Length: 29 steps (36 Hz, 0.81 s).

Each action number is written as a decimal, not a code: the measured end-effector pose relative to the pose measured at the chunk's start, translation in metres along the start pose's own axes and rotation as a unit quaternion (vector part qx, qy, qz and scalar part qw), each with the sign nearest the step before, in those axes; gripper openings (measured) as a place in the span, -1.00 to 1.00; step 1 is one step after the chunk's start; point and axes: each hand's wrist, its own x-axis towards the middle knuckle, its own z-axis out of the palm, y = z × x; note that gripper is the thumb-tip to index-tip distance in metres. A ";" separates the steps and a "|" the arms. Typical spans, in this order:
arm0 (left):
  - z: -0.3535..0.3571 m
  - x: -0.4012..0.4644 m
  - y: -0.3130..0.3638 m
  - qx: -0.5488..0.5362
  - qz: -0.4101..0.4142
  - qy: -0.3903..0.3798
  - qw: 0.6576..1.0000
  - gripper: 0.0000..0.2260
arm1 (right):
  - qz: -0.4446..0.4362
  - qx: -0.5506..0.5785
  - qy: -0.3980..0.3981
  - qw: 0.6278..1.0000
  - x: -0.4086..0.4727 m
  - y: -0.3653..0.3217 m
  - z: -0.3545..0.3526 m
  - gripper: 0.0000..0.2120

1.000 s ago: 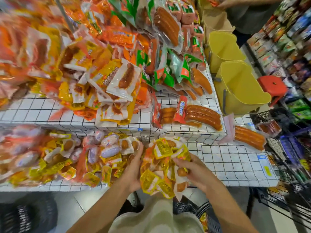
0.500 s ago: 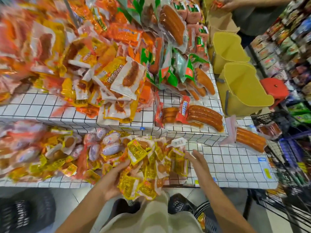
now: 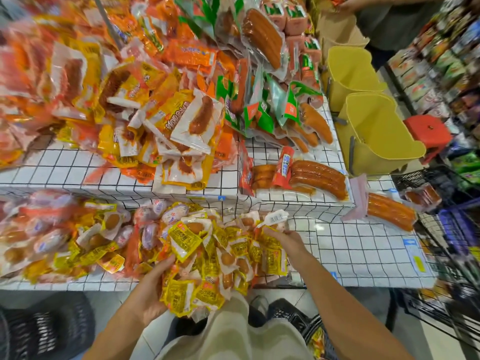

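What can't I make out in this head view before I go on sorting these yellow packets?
- Fingers of the left hand, head view: under the yellow packets it grips.
- Fingertips of the right hand: behind the packets.
- Packs at far left: motion-blurred, print unreadable.
- Other person, top right: cut off by the edge.

A heap of yellow sausage packets (image 3: 207, 258) lies at the near edge of the grid-patterned counter (image 3: 363, 250); the left hand (image 3: 150, 292) cups its near left side, and the right hand (image 3: 283, 239) grips its far right side
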 end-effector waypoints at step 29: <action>-0.005 0.017 0.037 0.048 -0.065 -0.091 0.993 -0.69 | -0.039 -0.139 0.179 0.973 -0.035 0.046 0.088 -0.47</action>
